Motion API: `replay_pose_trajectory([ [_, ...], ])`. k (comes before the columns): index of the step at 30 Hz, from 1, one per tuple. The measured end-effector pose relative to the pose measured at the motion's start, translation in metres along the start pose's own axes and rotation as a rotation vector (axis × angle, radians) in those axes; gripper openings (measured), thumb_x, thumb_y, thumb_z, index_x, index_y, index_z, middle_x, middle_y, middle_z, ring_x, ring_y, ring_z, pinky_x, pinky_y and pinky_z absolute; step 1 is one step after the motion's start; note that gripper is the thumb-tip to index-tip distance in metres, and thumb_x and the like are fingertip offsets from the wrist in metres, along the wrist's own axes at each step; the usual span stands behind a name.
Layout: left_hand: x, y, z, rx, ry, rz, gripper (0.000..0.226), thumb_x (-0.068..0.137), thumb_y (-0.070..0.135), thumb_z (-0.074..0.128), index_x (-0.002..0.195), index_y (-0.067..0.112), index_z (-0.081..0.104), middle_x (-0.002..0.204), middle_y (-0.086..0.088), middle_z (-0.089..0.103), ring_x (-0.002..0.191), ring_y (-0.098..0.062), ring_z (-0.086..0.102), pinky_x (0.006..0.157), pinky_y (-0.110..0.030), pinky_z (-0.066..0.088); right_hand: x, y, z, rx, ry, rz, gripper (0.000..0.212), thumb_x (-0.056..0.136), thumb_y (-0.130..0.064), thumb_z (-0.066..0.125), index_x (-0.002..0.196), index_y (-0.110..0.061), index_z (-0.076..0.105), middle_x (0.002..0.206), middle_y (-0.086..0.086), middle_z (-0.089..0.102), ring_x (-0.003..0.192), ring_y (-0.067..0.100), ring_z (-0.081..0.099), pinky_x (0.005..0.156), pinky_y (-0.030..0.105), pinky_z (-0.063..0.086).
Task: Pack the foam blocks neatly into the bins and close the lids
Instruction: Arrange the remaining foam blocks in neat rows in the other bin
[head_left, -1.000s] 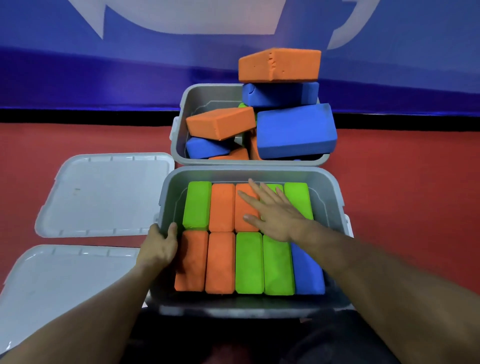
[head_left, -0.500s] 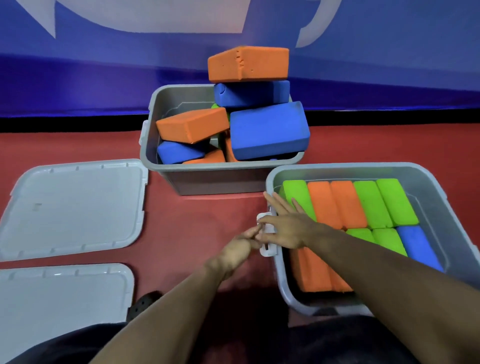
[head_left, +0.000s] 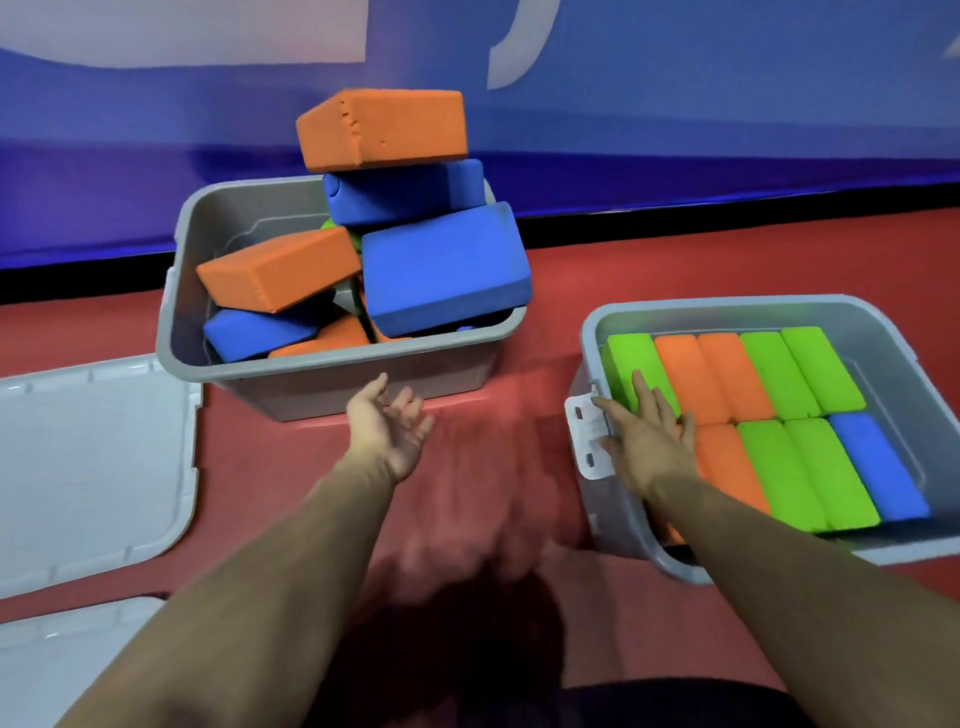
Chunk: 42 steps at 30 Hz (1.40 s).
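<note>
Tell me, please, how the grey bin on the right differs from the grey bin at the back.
1. In the right bin the blocks lie flat in two tidy rows; in the back bin they are a loose heap.
2. The right bin's blocks stay below its rim; the back bin's heap rises above its rim, with an orange block on top.
3. The right hand rests on the right bin; no hand touches the back bin.

Both are grey and stand without lids.

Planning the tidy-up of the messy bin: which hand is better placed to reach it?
Left. The left hand hangs open and empty just in front of the messy bin. The right hand rests on the packed bin off to the right.
</note>
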<state>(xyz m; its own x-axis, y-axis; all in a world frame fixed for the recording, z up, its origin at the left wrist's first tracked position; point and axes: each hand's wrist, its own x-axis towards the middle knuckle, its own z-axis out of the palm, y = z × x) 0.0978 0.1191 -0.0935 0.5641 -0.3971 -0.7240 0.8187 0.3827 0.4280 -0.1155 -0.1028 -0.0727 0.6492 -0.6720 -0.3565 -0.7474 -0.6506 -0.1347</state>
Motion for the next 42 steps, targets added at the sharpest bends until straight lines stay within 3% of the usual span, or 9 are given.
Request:
replay_pose_trajectory([
  [3, 0.015, 0.017, 0.016, -0.083, 0.039, 0.058, 0.056, 0.102, 0.032, 0.049, 0.154, 0.017, 0.035, 0.153, -0.01, 0.044, 0.143, -0.024, 0.043, 0.119, -0.047, 0.032, -0.002, 0.014, 0.004, -0.049, 0.084, 0.183, 0.068, 0.096, -0.026, 0.055, 0.151, -0.054, 0.025, 0.169, -0.001, -0.005, 0.155, 0.027, 0.001, 0.121, 0.058, 0.003],
  [5, 0.022, 0.027, 0.021, -0.119, 0.05, 0.086, 0.061, 0.103, 0.03, 0.048, 0.158, 0.013, 0.029, 0.161, -0.011, 0.035, 0.151, -0.024, 0.034, 0.122, -0.047, 0.026, -0.003, 0.016, 0.008, -0.056, 0.123, 0.228, 0.068, 0.094, -0.029, 0.057, 0.151, -0.051, 0.027, 0.169, 0.002, -0.003, 0.155, 0.03, 0.001, 0.121, 0.059, 0.002],
  [16, 0.009, 0.038, 0.007, -0.132, 0.018, 0.084, 0.053, 0.102, 0.037, 0.054, 0.147, 0.01, 0.042, 0.147, -0.014, 0.051, 0.128, -0.027, 0.059, 0.11, -0.042, 0.045, -0.001, -0.096, -0.01, 0.163, 0.154, -0.336, 0.058, 0.101, -0.045, 0.047, 0.155, -0.042, 0.026, 0.169, -0.005, 0.004, 0.155, 0.02, 0.004, 0.126, 0.043, -0.002],
  [24, -0.076, -0.007, -0.047, 0.128, -0.015, -0.153, 0.044, 0.105, 0.044, 0.045, 0.125, 0.008, 0.061, 0.13, -0.012, 0.064, 0.106, -0.022, 0.069, 0.084, -0.034, 0.053, -0.025, -0.162, -0.005, 0.053, -0.152, -0.65, 0.04, 0.099, -0.046, 0.053, 0.134, -0.027, 0.058, 0.13, -0.005, 0.059, 0.121, 0.02, 0.054, 0.1, 0.04, 0.045],
  [30, -0.143, -0.019, -0.089, 0.756, -0.063, -0.365, 0.05, 0.103, 0.051, 0.046, 0.105, 0.006, 0.068, 0.098, -0.013, 0.075, 0.084, -0.026, 0.07, 0.077, -0.039, 0.056, -0.063, -0.154, -0.003, -0.125, -0.551, -0.577, 0.05, 0.099, -0.052, 0.051, 0.138, -0.021, 0.058, 0.135, 0.001, 0.061, 0.124, 0.021, 0.057, 0.102, 0.034, 0.044],
  [33, -0.159, -0.019, -0.097, 1.29, -0.002, 0.265, 0.029, 0.1, 0.034, 0.061, 0.089, 0.008, 0.069, 0.081, -0.004, 0.07, 0.073, -0.023, 0.062, 0.08, -0.047, 0.055, -0.078, -0.155, -0.002, -0.104, -0.512, -0.535, 0.052, 0.099, -0.053, 0.052, 0.139, -0.021, 0.057, 0.137, 0.001, 0.058, 0.125, 0.022, 0.055, 0.103, 0.035, 0.042],
  [36, -0.165, 0.002, -0.107, 1.741, -0.021, 0.603, 0.034, 0.098, 0.039, 0.06, 0.127, 0.021, 0.063, 0.125, -0.001, 0.067, 0.117, -0.022, 0.06, 0.107, -0.039, 0.043, -0.097, -0.164, -0.003, -0.093, -0.474, -0.454, 0.046, 0.1, -0.047, 0.052, 0.135, -0.019, 0.058, 0.131, 0.003, 0.06, 0.119, 0.024, 0.057, 0.094, 0.033, 0.043],
  [39, -0.165, 0.019, -0.132, 2.18, -0.01, 0.399, 0.053, 0.101, 0.043, 0.049, 0.15, 0.023, 0.042, 0.154, 0.001, 0.044, 0.145, -0.025, 0.035, 0.126, -0.051, 0.011, -0.113, -0.17, 0.003, -0.141, -0.466, -0.414, 0.04, 0.1, -0.043, 0.053, 0.13, -0.018, 0.06, 0.123, 0.005, 0.065, 0.109, 0.025, 0.061, 0.091, 0.035, 0.048],
  [42, -0.171, 0.024, -0.145, 2.237, -0.088, 0.427, 0.053, 0.101, 0.044, 0.05, 0.15, 0.024, 0.043, 0.152, 0.001, 0.046, 0.144, -0.024, 0.036, 0.126, -0.047, 0.009, -0.125, -0.167, 0.01, -0.175, -0.435, -0.39, 0.038, 0.098, -0.041, 0.055, 0.128, -0.019, 0.061, 0.122, 0.004, 0.065, 0.106, 0.025, 0.063, 0.09, 0.037, 0.051],
])
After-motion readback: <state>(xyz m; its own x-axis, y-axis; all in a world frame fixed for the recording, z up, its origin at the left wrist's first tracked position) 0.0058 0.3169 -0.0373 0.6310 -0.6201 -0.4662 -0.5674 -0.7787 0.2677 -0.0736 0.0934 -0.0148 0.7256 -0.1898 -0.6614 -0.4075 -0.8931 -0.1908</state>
